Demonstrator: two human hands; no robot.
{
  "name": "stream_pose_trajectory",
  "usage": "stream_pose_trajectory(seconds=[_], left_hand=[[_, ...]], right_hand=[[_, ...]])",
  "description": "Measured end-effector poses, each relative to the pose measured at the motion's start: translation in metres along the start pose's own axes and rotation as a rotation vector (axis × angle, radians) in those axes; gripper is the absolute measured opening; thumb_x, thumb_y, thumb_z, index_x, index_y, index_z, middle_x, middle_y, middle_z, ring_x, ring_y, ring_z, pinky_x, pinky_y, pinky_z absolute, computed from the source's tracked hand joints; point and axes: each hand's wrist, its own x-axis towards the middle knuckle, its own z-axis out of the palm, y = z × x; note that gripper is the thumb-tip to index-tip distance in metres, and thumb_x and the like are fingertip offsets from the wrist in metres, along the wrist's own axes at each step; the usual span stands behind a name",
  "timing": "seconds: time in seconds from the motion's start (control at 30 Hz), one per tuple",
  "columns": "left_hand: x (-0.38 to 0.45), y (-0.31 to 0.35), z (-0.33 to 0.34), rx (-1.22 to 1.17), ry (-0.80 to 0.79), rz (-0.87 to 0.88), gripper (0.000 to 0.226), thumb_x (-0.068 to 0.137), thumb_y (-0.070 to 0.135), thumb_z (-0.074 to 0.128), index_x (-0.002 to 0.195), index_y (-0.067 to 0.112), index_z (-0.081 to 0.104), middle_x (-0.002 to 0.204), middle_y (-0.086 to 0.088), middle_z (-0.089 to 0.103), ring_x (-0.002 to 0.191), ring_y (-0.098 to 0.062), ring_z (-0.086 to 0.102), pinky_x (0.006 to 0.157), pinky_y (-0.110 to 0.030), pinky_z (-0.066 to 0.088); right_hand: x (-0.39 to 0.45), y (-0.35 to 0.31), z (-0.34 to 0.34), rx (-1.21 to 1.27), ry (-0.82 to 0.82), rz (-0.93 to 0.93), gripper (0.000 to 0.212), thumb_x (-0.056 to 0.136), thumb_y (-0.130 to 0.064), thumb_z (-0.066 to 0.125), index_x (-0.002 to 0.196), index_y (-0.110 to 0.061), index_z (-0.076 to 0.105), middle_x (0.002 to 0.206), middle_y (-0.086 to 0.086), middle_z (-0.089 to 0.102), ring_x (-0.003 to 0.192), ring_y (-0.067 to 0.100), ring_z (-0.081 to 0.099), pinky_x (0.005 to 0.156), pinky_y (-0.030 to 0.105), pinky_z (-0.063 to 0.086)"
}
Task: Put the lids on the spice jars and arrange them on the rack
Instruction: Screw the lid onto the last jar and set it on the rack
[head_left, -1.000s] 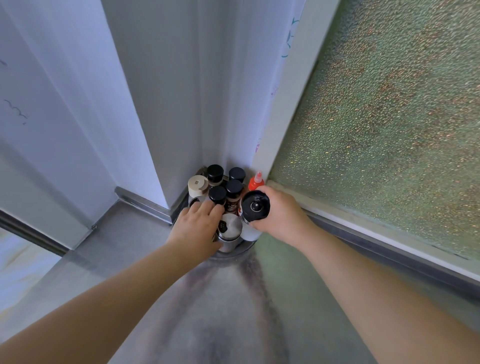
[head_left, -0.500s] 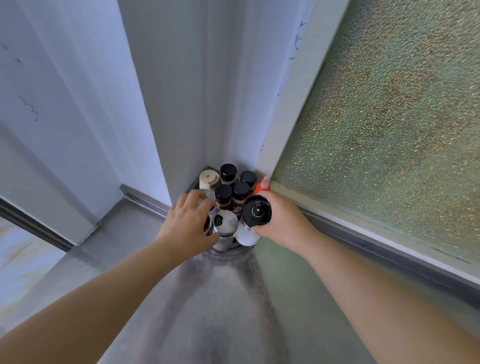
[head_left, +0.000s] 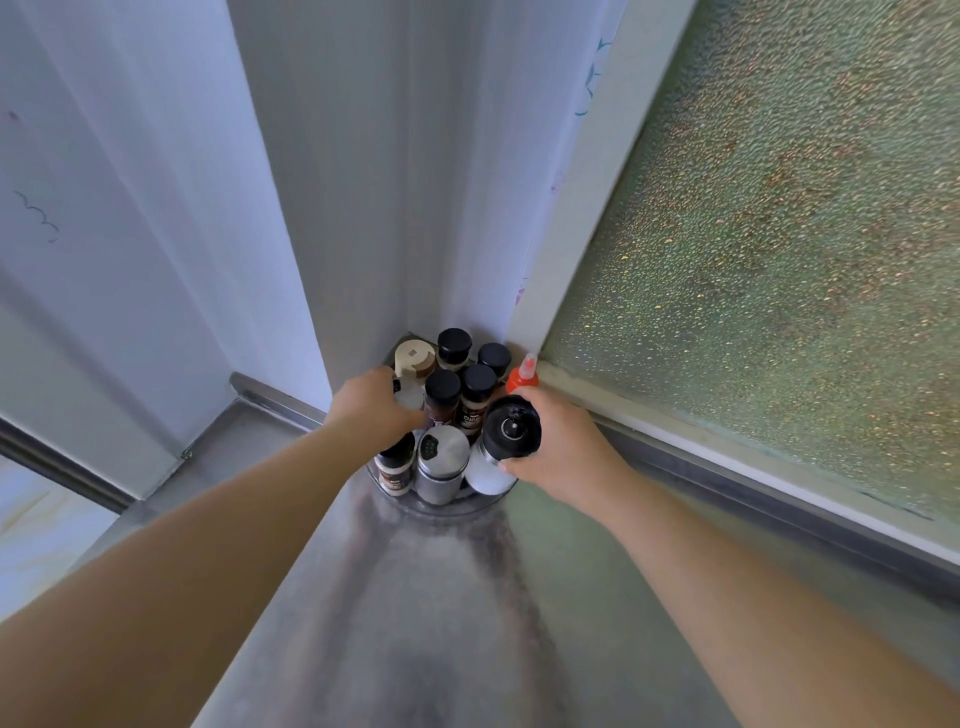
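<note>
Right hand (head_left: 563, 447) around grinder (head_left: 501, 441)

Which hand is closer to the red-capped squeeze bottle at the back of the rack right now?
Right. The right hand grips the white grinder with the black top, its knuckles just below the red-capped squeeze bottle. The left hand is across the cluster, on the jars at the rack's left side.

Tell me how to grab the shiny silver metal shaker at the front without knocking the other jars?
Grip the shiny silver metal shaker around its round body, coming from the front, nearest you. That side is open over the steel counter. Behind it stand black-lidded jars, the left hand crowds one side, and the right hand holds the white black-capped bottle on the other. Its top looks rounded and smooth, probably slippery.
</note>
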Motion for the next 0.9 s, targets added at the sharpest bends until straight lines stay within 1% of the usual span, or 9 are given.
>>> stream_pose_trajectory(seconds=[0.13,0.27,0.37,0.43,0.47,0.53,0.6,0.73,0.9], left_hand=[[0.002,-0.004,-0.009,-0.039,0.028,-0.032,0.046,0.07,0.028,0.068,0.106,0.006,0.052,0.092,-0.014,0.06,0.08,-0.033,0.06,0.067,-0.038,0.055],[-0.003,-0.004,-0.008,0.047,0.004,0.035,0.069,0.076,0.038,0.068,0.13,0.01,0.036,0.118,-0.016,0.055,0.104,-0.035,0.055,0.083,-0.039,0.047],[-0.022,0.0,-0.001,0.155,0.253,0.396,0.046,0.08,0.034,0.058,0.12,0.012,0.051,0.121,-0.013,0.054,0.11,-0.037,0.051,0.091,-0.044,0.042],[-0.032,0.001,0.007,0.274,0.37,0.697,0.037,0.069,0.032,0.052,0.099,0.014,0.063,0.101,-0.008,0.064,0.099,-0.034,0.058,0.089,-0.046,0.041],[-0.034,0.001,0.011,0.353,0.353,0.775,0.037,0.065,0.035,0.052,0.094,0.015,0.064,0.092,-0.005,0.065,0.093,-0.031,0.06,0.09,-0.046,0.04],[-0.036,0.004,0.019,0.538,0.161,0.742,0.042,0.064,0.042,0.056,0.097,0.016,0.06,0.091,-0.001,0.064,0.094,-0.026,0.058,0.097,-0.048,0.033],[-0.034,0.004,0.023,0.621,0.012,0.647,0.044,0.068,0.042,0.058,0.102,0.016,0.055,0.099,-0.001,0.06,0.101,-0.025,0.053,0.101,-0.045,0.026],[-0.03,0.006,0.02,0.613,-0.027,0.557,0.043,0.073,0.035,0.058,0.111,0.018,0.049,0.11,-0.002,0.058,0.107,-0.026,0.05,0.099,-0.041,0.027],[-0.029,0.004,0.018,0.575,-0.069,0.507,0.06,0.074,0.04,0.061,0.126,0.02,0.04,0.124,-0.002,0.052,0.117,-0.026,0.047,0.104,-0.043,0.022]], right_hand=[[0.001,0.003,0.004,0.0,0.002,0.011,0.045,0.064,-0.013,0.075,0.104,-0.02,0.057,0.103,-0.002,0.065,0.095,0.017,0.059,0.081,0.027,0.047],[0.002,0.004,0.008,0.01,0.006,0.014,0.041,0.063,-0.013,0.074,0.1,-0.023,0.057,0.1,-0.004,0.065,0.094,0.016,0.06,0.081,0.029,0.049],[0.005,0.002,0.012,-0.001,0.004,-0.004,0.043,0.061,-0.012,0.072,0.101,-0.022,0.058,0.103,0.0,0.062,0.095,0.018,0.058,0.081,0.03,0.048],[0.008,0.001,0.014,-0.024,0.0,-0.018,0.043,0.061,-0.012,0.074,0.101,-0.019,0.058,0.104,0.003,0.06,0.096,0.02,0.058,0.08,0.029,0.046],[0.01,0.002,0.016,-0.031,0.0,-0.021,0.043,0.06,-0.012,0.074,0.1,-0.018,0.058,0.104,0.005,0.06,0.096,0.021,0.057,0.08,0.029,0.046],[0.01,0.001,0.018,-0.042,-0.002,-0.009,0.043,0.06,-0.01,0.075,0.099,-0.015,0.058,0.104,0.006,0.059,0.097,0.023,0.057,0.08,0.03,0.046],[0.01,0.002,0.021,-0.03,0.006,0.0,0.042,0.062,-0.01,0.075,0.101,-0.013,0.058,0.106,0.007,0.059,0.098,0.024,0.056,0.081,0.029,0.046],[0.005,0.005,0.027,-0.029,-0.012,0.018,0.051,0.066,-0.011,0.076,0.112,-0.012,0.055,0.118,0.007,0.052,0.107,0.023,0.052,0.086,0.025,0.041],[0.001,0.002,0.031,-0.136,-0.062,0.043,0.072,0.07,-0.022,0.074,0.134,-0.014,0.041,0.137,0.01,0.04,0.118,0.03,0.051,0.098,0.038,0.043]])
